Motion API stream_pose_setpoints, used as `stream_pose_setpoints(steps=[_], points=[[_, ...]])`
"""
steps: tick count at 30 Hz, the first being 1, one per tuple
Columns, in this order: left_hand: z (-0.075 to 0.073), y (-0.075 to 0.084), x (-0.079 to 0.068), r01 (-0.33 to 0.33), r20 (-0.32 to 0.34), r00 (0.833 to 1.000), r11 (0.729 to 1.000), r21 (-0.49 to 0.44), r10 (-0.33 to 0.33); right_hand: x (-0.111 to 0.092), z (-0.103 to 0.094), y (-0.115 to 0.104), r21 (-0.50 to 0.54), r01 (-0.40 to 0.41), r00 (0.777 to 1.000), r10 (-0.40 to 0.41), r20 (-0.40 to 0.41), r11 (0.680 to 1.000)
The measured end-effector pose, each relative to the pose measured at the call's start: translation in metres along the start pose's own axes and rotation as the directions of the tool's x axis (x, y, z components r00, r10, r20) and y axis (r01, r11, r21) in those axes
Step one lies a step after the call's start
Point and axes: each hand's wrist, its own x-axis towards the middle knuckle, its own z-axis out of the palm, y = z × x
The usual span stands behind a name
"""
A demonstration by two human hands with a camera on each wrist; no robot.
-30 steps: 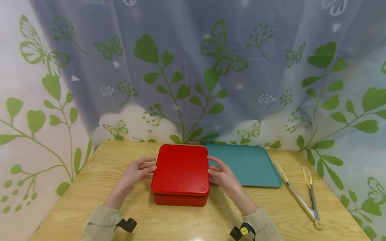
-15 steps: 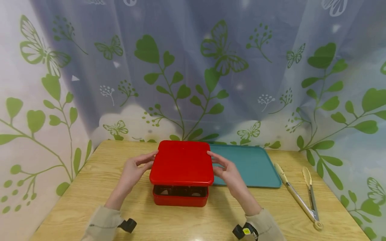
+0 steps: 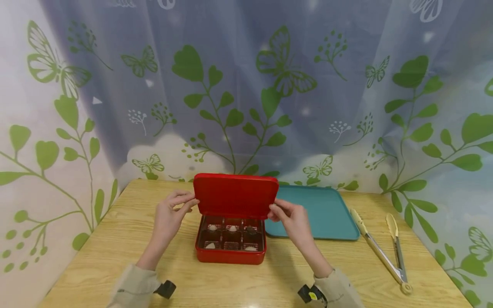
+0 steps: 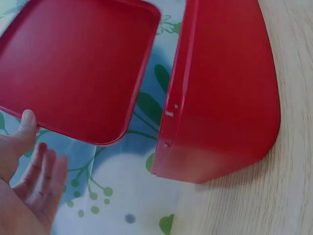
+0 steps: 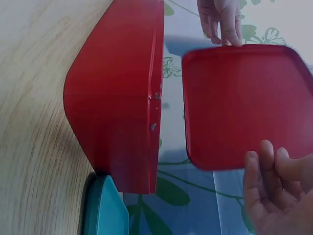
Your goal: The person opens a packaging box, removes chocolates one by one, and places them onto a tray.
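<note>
A square red lid point(image 3: 235, 196) is tilted up above and behind its red box point(image 3: 231, 256), its inner side facing me. My left hand point(image 3: 171, 214) pinches the lid's left edge, thumb and fingers on the rim. At the right edge my right hand point(image 3: 290, 218) pinches it likewise. Both wrist views show the lid point(image 4: 78, 63) apart from the box point(image 5: 117, 93). Inside the box sits a dark divided insert point(image 3: 231, 246). Several compartments hold small pale pieces, and one holds a dark piece point(image 3: 251, 230); their kind is too small to tell.
A teal tray point(image 3: 316, 214) lies on the wooden table point(image 3: 161, 282) just right of the box. Farther right rest metal tongs point(image 3: 385, 254) with pale yellow tips, spread apart. A curtain point(image 3: 246, 85) with leaves and butterflies hangs behind the table.
The lid was flat on the box a second ago, then rose at the front. Now both hands have lifted and tipped it upright, exposing the compartments. Tray and tongs have stayed put.
</note>
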Motion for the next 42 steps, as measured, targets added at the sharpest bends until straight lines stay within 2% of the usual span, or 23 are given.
stream_pose_setpoints(steps=[3,7,9,12,14,16,21,31,36,42], points=[[-0.001,0.0,-0.001,0.092,0.032,0.995,0.996,0.011,-0.092,-0.001,-0.001,0.002,-0.077,0.015,1.0,-0.015,-0.003,0.997],[-0.001,-0.001,-0.002,0.207,0.085,0.976,0.976,-0.069,-0.201,0.001,0.001,0.007,-0.113,0.028,1.0,-0.028,0.001,0.993],[0.0,-0.001,-0.002,0.254,0.118,0.963,0.96,-0.116,-0.241,0.001,0.003,0.008,-0.09,0.007,1.0,-0.006,0.014,0.996],[0.003,-0.003,-0.002,0.332,0.161,0.937,0.932,-0.144,-0.309,0.002,0.005,0.012,-0.018,-0.064,0.996,0.065,0.062,0.998],[0.004,-0.004,-0.002,0.379,0.184,0.918,0.914,-0.146,-0.351,0.002,0.007,0.015,0.034,-0.13,0.987,0.126,0.099,0.991],[0.005,-0.006,-0.002,0.402,0.199,0.906,0.906,-0.133,-0.373,0.003,0.009,0.018,0.08,-0.191,0.975,0.18,0.132,0.978],[0.005,-0.009,-0.004,0.413,0.222,0.896,0.906,-0.092,-0.386,0.004,0.012,0.023,0.12,-0.275,0.951,0.251,0.183,0.954],[-0.006,-0.011,-0.002,0.429,0.29,0.869,0.903,-0.034,-0.401,0.004,0.018,0.019,0.1,-0.303,0.937,0.277,0.213,0.948],[-0.023,-0.01,-0.001,0.421,0.272,0.875,0.907,-0.018,-0.401,0.007,0.032,0.006,0.113,-0.275,0.94,0.243,0.239,0.955],[-0.055,-0.012,-0.001,0.394,0.255,0.887,0.919,0.02,-0.385,0.013,0.059,-0.011,0.131,-0.227,0.937,0.179,0.3,0.965]])
